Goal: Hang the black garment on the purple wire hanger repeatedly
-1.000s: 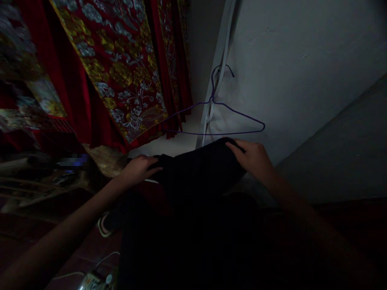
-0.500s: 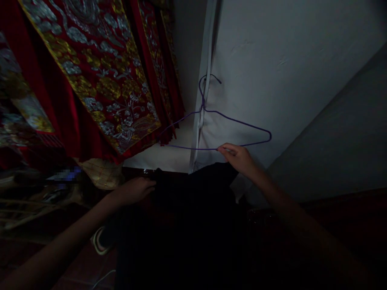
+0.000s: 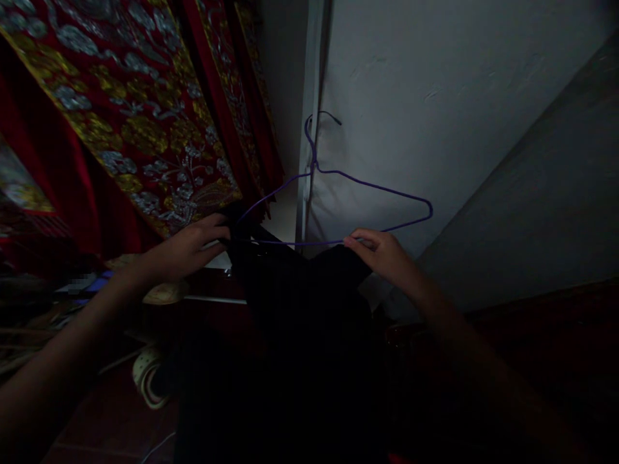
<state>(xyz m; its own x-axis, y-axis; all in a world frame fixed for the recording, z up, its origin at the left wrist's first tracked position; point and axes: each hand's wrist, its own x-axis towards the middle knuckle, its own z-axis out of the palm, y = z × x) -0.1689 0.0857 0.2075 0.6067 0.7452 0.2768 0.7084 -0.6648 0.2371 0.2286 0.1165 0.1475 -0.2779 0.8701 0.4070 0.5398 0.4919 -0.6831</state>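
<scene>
A purple wire hanger (image 3: 382, 187) is held up in front of me, its hook pointing upward. My right hand (image 3: 382, 251) pinches the hanger's bottom bar right of its middle; dark cloth hangs just below those fingers. At the hanger's left end, my left hand (image 3: 196, 245) has its fingers closed on the edge of a black garment (image 3: 300, 303). The cloth reaches over the left corner of the hanger there. Darkness hides the garment's shape and most of its lower part.
A red cloth embroidered in gold and silver (image 3: 159, 129) hangs at the left. Behind the hanger stand a pale wall (image 3: 387, 84) and a thin vertical pipe or strip (image 3: 312, 71). Lower left are a light shoe (image 3: 147, 380) and a red floor (image 3: 106, 419).
My left hand has risen and moved left, lifting the black garment's edge to the hanger's left corner. My right hand keeps its pinch on the bottom bar. The view has shifted slightly right.
</scene>
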